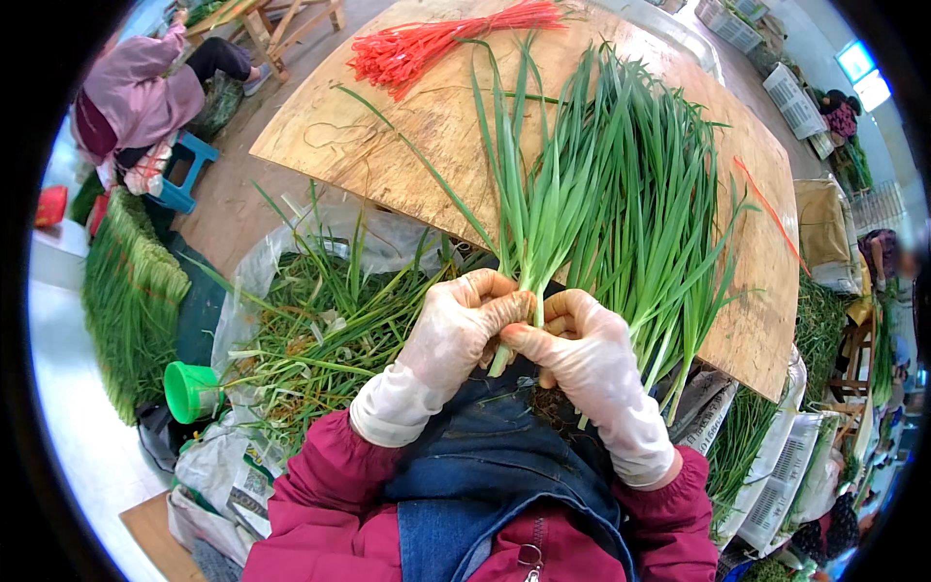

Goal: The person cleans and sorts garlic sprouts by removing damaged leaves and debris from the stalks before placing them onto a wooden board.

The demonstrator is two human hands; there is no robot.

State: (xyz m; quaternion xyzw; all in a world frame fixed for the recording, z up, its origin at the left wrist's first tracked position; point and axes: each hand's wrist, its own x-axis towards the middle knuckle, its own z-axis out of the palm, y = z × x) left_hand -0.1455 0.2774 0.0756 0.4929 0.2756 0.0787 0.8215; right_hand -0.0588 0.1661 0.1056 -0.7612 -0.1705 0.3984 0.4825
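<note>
In white, soil-stained gloves, both my hands meet at the pale lower stems of a small bunch of garlic chives. My left hand is closed around the stems, thumb on top. Pressed against the same stems from the other side, my right hand has its thumb and fingers pinched together. The bunch's green leaves spread away from me over the table edge. Right beside it lies a thick pile of garlic chives with its stem ends toward me. Part of the fingertips is hidden.
A wooden tabletop carries a bundle of red ties and one loose red tie. Leaf scraps fill a plastic bag at left, near a green cup. A seated person works at far left by stacked chives.
</note>
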